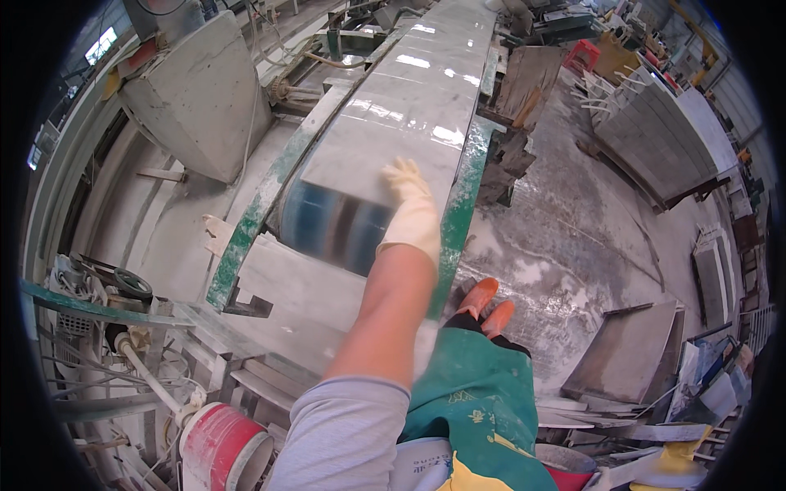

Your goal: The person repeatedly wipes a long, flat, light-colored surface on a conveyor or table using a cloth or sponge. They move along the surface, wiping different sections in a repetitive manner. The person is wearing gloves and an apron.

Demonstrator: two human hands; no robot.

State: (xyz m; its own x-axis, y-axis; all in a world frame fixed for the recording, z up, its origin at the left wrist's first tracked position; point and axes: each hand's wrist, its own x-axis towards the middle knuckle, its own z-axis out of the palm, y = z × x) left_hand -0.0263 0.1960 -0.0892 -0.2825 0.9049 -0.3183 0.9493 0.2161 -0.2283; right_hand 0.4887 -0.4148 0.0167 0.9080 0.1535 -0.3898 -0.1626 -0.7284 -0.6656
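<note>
My left hand point(409, 204), in a cream rubber glove, reaches forward over the end of a conveyor line. Its fingers look spread, slightly blurred, at the near edge of a pale grey stone slab point(352, 168); whether they touch it I cannot tell. Just below that edge the blue conveyor belt point(311, 217) curves down, with a dark brownish band across it. More wet, shiny slabs point(409, 86) lie in a row farther up the line. Green-painted frame rails point(463, 204) run along both sides. My right hand is out of the picture.
Orange boots point(479, 299) stand on the wet floor to the right, below my green apron point(483, 393). Stacked slabs point(663, 131) lean at the far right, and a brown panel point(622, 352) nearer. A red-and-white bucket point(221, 446) stands lower left. A big grey block-shaped housing point(192, 98) rises at left.
</note>
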